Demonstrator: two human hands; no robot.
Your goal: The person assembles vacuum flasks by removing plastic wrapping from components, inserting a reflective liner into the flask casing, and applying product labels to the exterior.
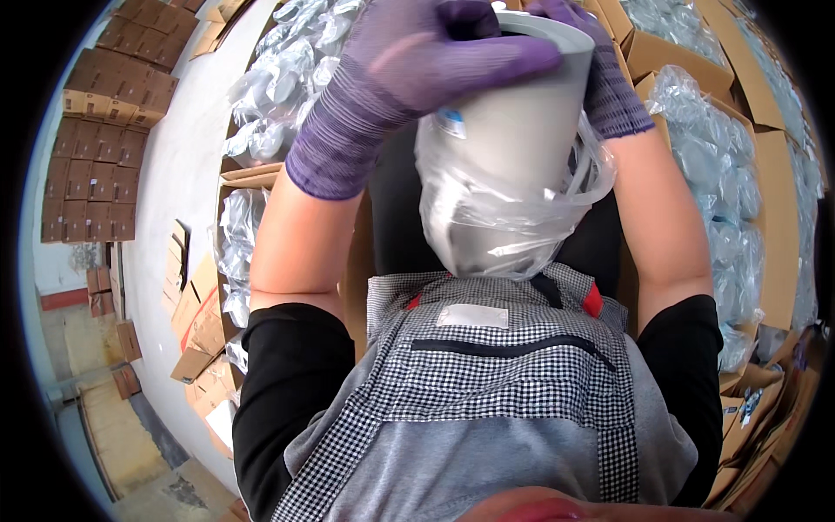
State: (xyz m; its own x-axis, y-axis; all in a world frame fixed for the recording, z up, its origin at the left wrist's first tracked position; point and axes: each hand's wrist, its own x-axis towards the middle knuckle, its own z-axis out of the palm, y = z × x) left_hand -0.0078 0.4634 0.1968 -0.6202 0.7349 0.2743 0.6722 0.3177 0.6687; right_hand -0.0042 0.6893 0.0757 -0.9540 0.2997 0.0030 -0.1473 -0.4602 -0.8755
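A grey, smooth cylindrical container [531, 113] is held tilted above my lap, its round rim toward the top. A clear plastic bag [513, 228] is bunched loosely around its lower part. My left hand [426, 61], in a purple knit glove, grips the rim from the left, thumb laid across it. From the far right side my gloved right hand [604, 74] holds the container, most of its fingers hidden behind it. A small blue-and-white label [451, 122] shows on the container's left side.
Open cartons of plastic-wrapped items [713, 191] stand at my right, and more wrapped items [283, 96] fill cartons at my left. Flattened cardboard [200, 322] lies on the floor to the left. Stacked brown boxes [100, 174] stand by the far left wall.
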